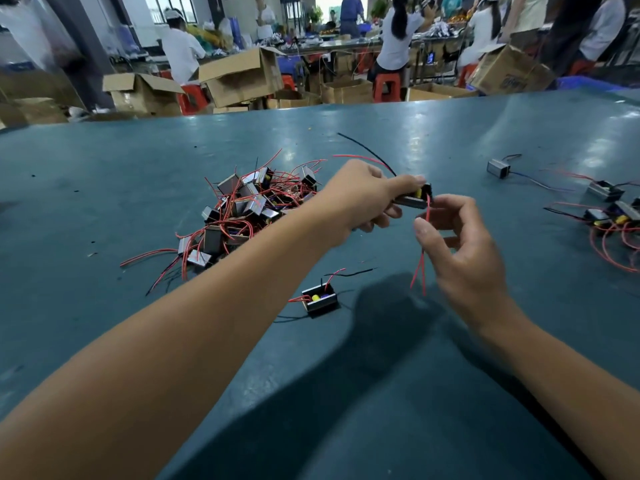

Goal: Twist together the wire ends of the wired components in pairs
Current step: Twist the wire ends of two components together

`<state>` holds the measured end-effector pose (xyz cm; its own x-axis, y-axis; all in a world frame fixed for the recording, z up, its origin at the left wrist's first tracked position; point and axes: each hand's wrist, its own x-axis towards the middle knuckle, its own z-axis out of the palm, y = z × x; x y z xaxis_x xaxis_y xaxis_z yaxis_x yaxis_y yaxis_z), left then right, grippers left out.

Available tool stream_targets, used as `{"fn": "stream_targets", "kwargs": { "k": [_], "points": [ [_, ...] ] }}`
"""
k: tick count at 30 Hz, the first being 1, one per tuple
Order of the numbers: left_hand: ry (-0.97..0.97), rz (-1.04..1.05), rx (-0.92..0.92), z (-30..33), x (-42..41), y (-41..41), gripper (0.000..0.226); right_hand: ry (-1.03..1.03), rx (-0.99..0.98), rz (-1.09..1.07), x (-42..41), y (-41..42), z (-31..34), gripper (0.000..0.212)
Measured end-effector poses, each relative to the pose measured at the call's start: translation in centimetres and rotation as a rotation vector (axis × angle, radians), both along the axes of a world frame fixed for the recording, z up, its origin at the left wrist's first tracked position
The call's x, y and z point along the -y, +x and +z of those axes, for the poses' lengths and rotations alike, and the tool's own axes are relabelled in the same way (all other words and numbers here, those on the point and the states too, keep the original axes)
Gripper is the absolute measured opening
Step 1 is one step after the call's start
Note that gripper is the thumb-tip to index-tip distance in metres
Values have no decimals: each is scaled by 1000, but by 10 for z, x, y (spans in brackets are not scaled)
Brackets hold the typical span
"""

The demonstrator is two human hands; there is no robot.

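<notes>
two bare forearms, left hand [360, 199], right hand [460, 251], no sleeves, no gloves

The left hand [363, 199] is covering most of a component [414, 199], leaving one end showing. The right hand [460, 251] is blurring, its grip on the red wires [419, 268] unclear. The frame's right edge is cutting off components [613, 216]. Workers [398, 32] behind are appearing blurred.

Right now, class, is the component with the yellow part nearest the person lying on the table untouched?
Yes: that component lies on the table, apart from both the left hand and the right hand.
</notes>
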<state>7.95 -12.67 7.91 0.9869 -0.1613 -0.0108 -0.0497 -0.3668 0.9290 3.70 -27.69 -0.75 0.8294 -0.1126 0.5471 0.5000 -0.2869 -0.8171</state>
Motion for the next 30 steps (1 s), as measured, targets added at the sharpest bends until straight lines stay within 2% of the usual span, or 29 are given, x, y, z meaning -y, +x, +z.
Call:
{"fn": "stream_targets", "kwargs": {
  "k": [3, 7, 10, 11, 13, 14, 16, 18, 20, 22, 24, 26, 30],
  "points": [
    [23, -12, 32, -9, 3, -7, 40, -106, -13, -9, 7, -2, 7, 42],
    [162, -57, 105, -17, -3, -19, 50, -308, 30, -59, 13, -4, 11, 40],
    [214, -134, 149, -23, -9, -30, 47, -406, 51, -20, 16, -7, 17, 53],
    [219, -150, 155, -25, -10, -34, 47, -464, 74, 11, 17, -7, 18, 51],
    [220, -179, 189, -28, -17, -39, 47, -545, 123, 50, 15, -7, 16, 32],
    [250, -200, 227, -28, -28, -40, 45, -550, 106, 45, 15, -6, 16, 26],
    [427, -235, 312, -27, -59, -42, 33, -607, -9, -11, 21, 1, 12, 27],
    [595, -239, 288, -31, -97, -46, 20, -820, -161, -55, 32, 8, 8, 28],
    [590, -257, 178, -42, -124, -53, 18, -986, -271, -17, 37, 10, 6, 32],
    [556, -297, 116, -54, -132, -57, 21, -1049, -350, 24, 35, 8, 7, 36],
    [568, -321, 101, -62, -129, -57, 22, -1072, -380, 30, 31, 7, 6, 45],
    [567, -315, 100, -63, -126, -57, 22, -1010, -348, 13, 28, 5, 6, 58],
    [562, -335, 117, -67, -124, -58, 18, -650, -95, -91, 21, -3, 11, 57]
  ]
}}
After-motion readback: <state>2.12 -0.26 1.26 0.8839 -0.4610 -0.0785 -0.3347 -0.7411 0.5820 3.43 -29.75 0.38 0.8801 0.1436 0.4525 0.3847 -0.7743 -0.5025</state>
